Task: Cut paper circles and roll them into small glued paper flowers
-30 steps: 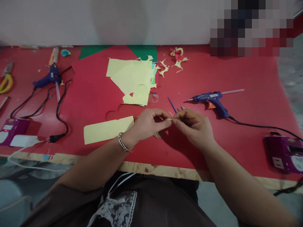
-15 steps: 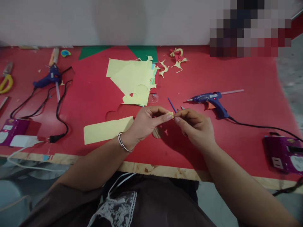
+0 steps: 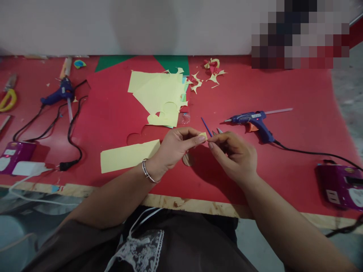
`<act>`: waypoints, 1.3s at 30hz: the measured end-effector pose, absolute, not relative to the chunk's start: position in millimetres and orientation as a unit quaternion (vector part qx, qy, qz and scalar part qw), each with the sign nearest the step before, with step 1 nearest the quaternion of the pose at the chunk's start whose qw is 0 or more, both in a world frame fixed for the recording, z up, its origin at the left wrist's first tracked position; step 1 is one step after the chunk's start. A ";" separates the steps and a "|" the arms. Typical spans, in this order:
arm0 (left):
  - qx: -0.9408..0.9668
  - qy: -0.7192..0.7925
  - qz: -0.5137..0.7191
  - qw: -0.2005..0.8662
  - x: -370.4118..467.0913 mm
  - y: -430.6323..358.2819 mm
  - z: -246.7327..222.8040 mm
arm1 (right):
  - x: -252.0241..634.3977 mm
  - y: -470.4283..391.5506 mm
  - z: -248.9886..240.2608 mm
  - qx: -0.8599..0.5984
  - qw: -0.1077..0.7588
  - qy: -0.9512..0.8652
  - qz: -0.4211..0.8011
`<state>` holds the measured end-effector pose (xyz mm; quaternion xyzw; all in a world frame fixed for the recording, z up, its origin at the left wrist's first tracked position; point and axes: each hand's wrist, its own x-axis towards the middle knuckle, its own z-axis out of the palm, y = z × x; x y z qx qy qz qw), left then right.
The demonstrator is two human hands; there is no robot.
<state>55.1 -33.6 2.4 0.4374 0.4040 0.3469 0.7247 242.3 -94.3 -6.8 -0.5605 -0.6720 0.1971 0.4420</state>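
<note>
Between the thumb and forefinger of my left hand [image 3: 177, 145] is a small piece of yellow paper [image 3: 203, 135]. My right hand [image 3: 236, 153] pinches at the lower right corner of that piece, its other fingers curled. Beyond the right fingertips lies a thin blue stick [image 3: 206, 126] on the red tabletop. Grey metal tips [image 3: 219, 130] poke out behind the right knuckles; the rest of that tool is hidden. A flat, round, wood-coloured piece [image 3: 187, 159] rests under my left hand. Beside my left wrist lies a yellow paper strip [image 3: 127, 155].
A blue glue gun [image 3: 253, 120] lies right of my hands, its cord running toward a purple box [image 3: 340, 185]. Cut yellow sheets [image 3: 159, 90] and scraps [image 3: 214, 73] lie ahead. Left are another glue gun [image 3: 61, 92], scissors [image 3: 8, 99] and a second purple box [image 3: 21, 153].
My right hand has shifted slightly, its fingertips a little lower against the paper. The small yellow piece has tilted a little upward in my left fingers.
</note>
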 end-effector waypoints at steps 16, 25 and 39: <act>0.457 0.420 0.334 0.709 54.8 -34.2 3.2 | 246.8 -91.6 -4.9 -0.556 0.410 -0.700 0.182; 0.494 0.414 0.393 0.656 49.6 -27.5 -6.2 | 264.7 -80.1 -19.9 -0.714 0.184 -0.668 0.097; 0.515 0.407 0.423 0.624 49.3 -26.3 1.1 | 259.1 -88.5 -11.9 -0.646 0.288 -0.700 0.098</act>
